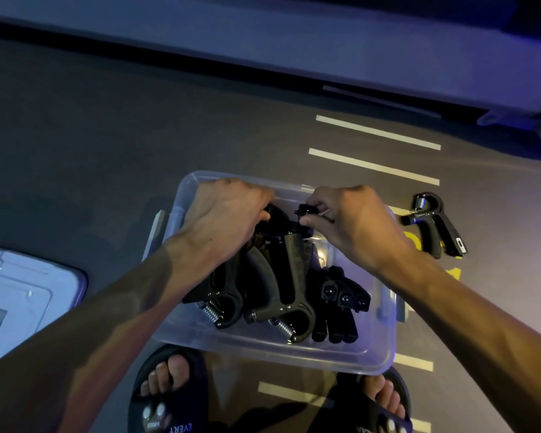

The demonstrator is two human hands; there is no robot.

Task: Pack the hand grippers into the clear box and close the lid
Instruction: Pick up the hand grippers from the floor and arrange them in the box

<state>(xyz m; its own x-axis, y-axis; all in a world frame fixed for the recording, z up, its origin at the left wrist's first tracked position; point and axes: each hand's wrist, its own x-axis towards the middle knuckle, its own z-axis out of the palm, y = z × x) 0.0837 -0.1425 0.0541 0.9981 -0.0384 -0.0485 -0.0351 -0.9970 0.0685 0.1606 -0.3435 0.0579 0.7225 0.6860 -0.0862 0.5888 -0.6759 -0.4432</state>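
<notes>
On the dark floor, just ahead of the person's sandalled feet, sits the clear box [264, 350], open and already loaded with several black hand grippers [281, 285] lying side by side, springs toward the near wall. Off to the left lies the lid [28, 295], well apart from the box. To the right, one loose gripper [434, 225] rests on the floor among painted stripes – not yet packed. Both hands reach into the far end of the box: the left hand [222, 210] curls over the handle ends of the pile, while the right hand [353, 220] pinches a small black knob [303, 210] on one gripper. Judging from the crowding, the handles may ride up above the rim – that would keep the lid from seating – and the stray one could be overlooked
</notes>
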